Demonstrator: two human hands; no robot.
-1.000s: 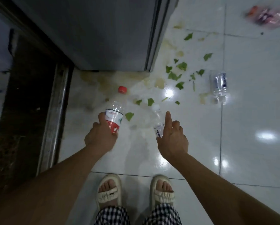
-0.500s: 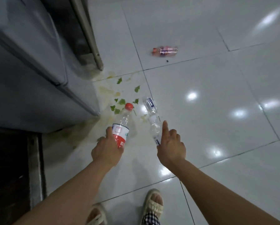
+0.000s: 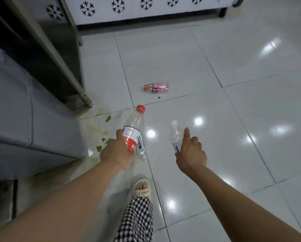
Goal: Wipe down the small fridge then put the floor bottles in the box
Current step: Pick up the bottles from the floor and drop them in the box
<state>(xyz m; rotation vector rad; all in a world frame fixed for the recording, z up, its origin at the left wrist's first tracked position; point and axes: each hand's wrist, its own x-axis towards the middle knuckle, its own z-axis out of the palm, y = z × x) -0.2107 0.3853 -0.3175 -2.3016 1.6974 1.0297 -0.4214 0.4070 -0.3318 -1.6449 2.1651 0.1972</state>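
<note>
Both my hands are loaded: the left hand [image 3: 117,153] grips the red-label bottle [image 3: 131,137], the right hand [image 3: 190,152] pinches a clear bottle [image 3: 175,135], forefinger straight. 1 pink bottle [image 3: 156,88] lies at 12 o'clock, long axis crosswise, nearer neither hand.

Green leaf scraps [image 3: 108,118] litter the stained floor tiles [image 3: 181,63].

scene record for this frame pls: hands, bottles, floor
left hand: grips red-capped bottle by its label
right hand: holds small clear bottle, index finger extended
on floor: pink bottle lying on its side; another clear bottle beside the left hand
floor: white tiles, green leaf scraps and stains near grey fridge
box: not in view
</note>
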